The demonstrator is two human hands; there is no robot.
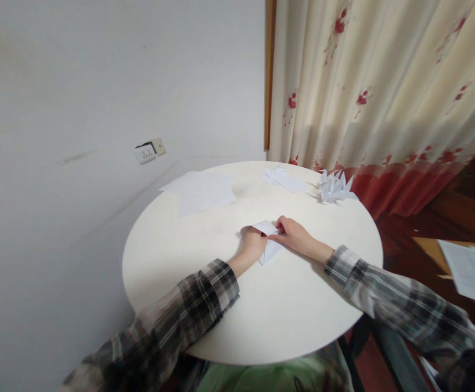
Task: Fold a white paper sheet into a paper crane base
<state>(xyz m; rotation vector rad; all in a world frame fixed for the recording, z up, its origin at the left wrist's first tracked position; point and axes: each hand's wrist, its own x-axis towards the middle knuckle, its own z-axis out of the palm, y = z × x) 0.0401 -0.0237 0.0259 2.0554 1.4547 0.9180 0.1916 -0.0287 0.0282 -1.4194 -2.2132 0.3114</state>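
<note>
A small folded piece of white paper (270,251) lies near the middle of the round white table, one part of it raised between my hands. My left hand (254,243) is closed on its left side, with the fingertips partly hidden under the raised flap. From the right, my right hand (295,235) pinches the paper's right edge between thumb and fingers. The fingertips of both hands are close together at the fold.
The round white table (261,332) also bears large white sheets (200,191) at the back left, smaller paper pieces (284,178) at the back and a spiky folded-paper cluster (334,187) at the back right. Written sheets (472,269) lie lower down on the right.
</note>
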